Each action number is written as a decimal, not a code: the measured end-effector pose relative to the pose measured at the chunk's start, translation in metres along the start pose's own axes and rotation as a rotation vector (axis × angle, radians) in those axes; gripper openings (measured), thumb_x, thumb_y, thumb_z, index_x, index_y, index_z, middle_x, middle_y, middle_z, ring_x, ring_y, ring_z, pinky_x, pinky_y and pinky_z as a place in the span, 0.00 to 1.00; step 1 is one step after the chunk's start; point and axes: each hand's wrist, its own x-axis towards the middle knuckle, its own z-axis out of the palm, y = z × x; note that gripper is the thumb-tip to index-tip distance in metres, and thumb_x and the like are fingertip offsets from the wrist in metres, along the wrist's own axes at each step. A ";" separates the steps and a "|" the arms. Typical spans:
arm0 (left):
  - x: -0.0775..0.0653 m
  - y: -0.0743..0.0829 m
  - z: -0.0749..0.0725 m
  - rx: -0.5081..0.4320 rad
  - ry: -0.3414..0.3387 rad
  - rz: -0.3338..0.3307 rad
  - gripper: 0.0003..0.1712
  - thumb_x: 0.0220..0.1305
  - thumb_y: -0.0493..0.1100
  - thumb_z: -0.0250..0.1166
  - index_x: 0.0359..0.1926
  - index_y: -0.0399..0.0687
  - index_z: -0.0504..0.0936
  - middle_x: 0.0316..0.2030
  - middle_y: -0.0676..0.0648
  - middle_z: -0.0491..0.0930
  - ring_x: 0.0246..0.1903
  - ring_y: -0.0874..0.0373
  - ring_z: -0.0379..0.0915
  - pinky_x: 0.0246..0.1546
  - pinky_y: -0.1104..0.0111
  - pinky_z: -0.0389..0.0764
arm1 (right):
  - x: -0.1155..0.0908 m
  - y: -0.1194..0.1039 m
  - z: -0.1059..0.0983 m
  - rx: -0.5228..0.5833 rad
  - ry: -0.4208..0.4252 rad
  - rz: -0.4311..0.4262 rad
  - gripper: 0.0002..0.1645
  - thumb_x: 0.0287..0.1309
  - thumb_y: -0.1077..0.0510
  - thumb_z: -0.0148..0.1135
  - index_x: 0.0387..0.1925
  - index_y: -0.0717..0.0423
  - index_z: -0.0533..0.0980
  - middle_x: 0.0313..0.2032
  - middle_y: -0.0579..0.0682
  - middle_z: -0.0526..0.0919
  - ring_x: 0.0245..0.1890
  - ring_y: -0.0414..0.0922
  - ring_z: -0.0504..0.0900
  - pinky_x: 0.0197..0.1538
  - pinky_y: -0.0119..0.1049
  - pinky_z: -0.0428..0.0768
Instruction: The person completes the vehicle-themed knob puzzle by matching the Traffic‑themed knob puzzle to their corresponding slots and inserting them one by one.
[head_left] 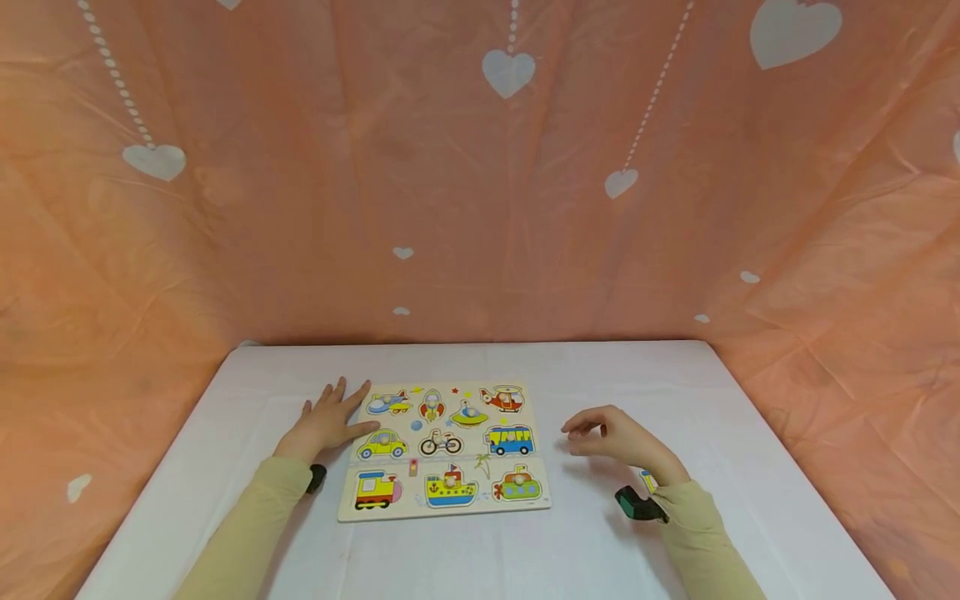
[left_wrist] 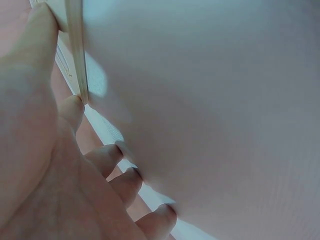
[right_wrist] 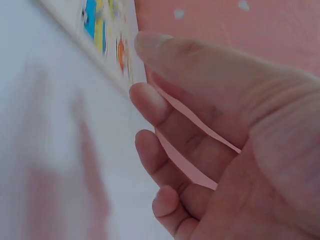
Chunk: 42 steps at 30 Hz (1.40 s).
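Observation:
A wooden peg puzzle board (head_left: 450,514) lies flat on the table, its vehicle pieces sitting in their places. Among them are a yellow car (head_left: 382,447), a blue bus (head_left: 511,443) and a train (head_left: 374,492). At the board's left edge, my left hand (head_left: 318,431) spreads its fingers, the thumb over the edge near the car and the index fingertip at the upper left corner. Its other fingertips rest on the tablecloth in the left wrist view. My right hand (head_left: 611,437) hovers right of the board with loosely bent fingers, holding nothing.
A white cloth covers the table (head_left: 622,367). Behind it and along both sides hangs a peach curtain (head_left: 450,200) printed with white hearts. A dark wrist strap device (head_left: 640,504) sits at the right sleeve, another (head_left: 317,478) at the left.

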 end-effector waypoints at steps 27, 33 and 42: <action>0.000 0.001 0.001 0.006 0.004 0.010 0.51 0.49 0.69 0.57 0.67 0.49 0.50 0.64 0.28 0.39 0.61 0.30 0.32 0.53 0.35 0.36 | -0.092 0.108 -0.057 0.137 -0.035 0.125 0.18 0.49 0.59 0.64 0.43 0.62 0.76 0.40 0.54 0.80 0.36 0.38 0.78 0.35 0.30 0.76; 0.001 -0.001 0.002 -0.003 0.010 0.008 0.52 0.48 0.70 0.57 0.68 0.51 0.50 0.64 0.29 0.39 0.61 0.30 0.31 0.53 0.35 0.35 | -0.097 0.111 -0.059 0.145 -0.058 0.091 0.17 0.48 0.60 0.64 0.41 0.64 0.76 0.36 0.55 0.81 0.31 0.36 0.76 0.29 0.30 0.76; -0.002 0.003 0.000 -0.015 0.002 -0.007 0.52 0.47 0.69 0.57 0.68 0.51 0.50 0.65 0.30 0.38 0.62 0.31 0.30 0.53 0.36 0.34 | -0.097 0.115 -0.054 0.116 -0.033 0.079 0.14 0.45 0.59 0.66 0.36 0.62 0.78 0.31 0.50 0.80 0.28 0.34 0.74 0.28 0.27 0.74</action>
